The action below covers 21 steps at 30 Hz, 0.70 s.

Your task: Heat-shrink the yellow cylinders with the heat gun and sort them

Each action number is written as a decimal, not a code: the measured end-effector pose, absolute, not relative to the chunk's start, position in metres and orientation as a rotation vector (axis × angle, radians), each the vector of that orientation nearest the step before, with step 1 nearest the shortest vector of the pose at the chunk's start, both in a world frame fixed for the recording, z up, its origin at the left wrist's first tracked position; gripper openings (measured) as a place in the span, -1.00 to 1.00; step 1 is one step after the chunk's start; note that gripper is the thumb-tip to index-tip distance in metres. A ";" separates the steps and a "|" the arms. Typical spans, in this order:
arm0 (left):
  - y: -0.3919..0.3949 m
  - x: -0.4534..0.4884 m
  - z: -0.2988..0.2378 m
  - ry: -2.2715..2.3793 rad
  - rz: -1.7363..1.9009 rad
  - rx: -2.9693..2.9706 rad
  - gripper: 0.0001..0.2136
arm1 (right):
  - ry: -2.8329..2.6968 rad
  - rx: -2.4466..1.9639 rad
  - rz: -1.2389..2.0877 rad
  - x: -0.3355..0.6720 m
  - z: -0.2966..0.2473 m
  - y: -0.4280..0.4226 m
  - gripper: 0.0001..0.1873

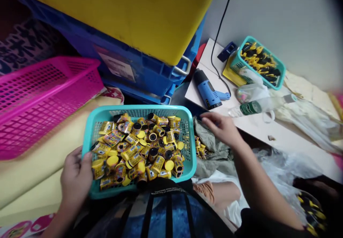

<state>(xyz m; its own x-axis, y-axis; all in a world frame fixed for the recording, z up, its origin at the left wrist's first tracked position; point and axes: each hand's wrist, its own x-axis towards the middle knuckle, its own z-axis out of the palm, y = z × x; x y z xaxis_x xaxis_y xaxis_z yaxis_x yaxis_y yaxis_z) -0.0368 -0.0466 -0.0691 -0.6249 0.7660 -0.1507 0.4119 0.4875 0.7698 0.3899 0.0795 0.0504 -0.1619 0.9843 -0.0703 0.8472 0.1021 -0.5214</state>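
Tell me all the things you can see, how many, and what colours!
Front basket: 1, teal, lower middle
Little tubs: many, yellow and black, in that basket
Mesh basket: at least 1, pink, far left
Big box: 1, yellow, top middle
Crates: at least 1, blue, under the big box
Table: 1, white, right
Gun-shaped tool: 1, blue, on table
Bottle: 1, clear, green label, on table
Back basket: 1, teal, table's far side
Small pieces: many, black and yellow, in back basket
Cable: 1, black, hanging to table
Cloth: 1, grey, right of front basket
Plastic: uncountable, clear, lower right
Shirt: 1, dark and blue, bottom
Left hand: 1, gripping front basket's left end
Right hand: 1, open, right of front basket
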 end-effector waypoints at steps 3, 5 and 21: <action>-0.057 -0.035 -0.074 2.233 1.015 0.782 -0.34 | -2.140 -1.853 0.883 0.341 0.044 0.052 -0.62; -0.061 -0.033 -0.077 2.221 1.075 0.726 -0.36 | -2.184 -1.998 0.902 0.312 0.033 0.042 -0.60; -0.055 -0.037 -0.080 2.138 1.087 0.571 -0.38 | -2.175 -1.867 0.805 0.239 -0.006 0.045 -0.43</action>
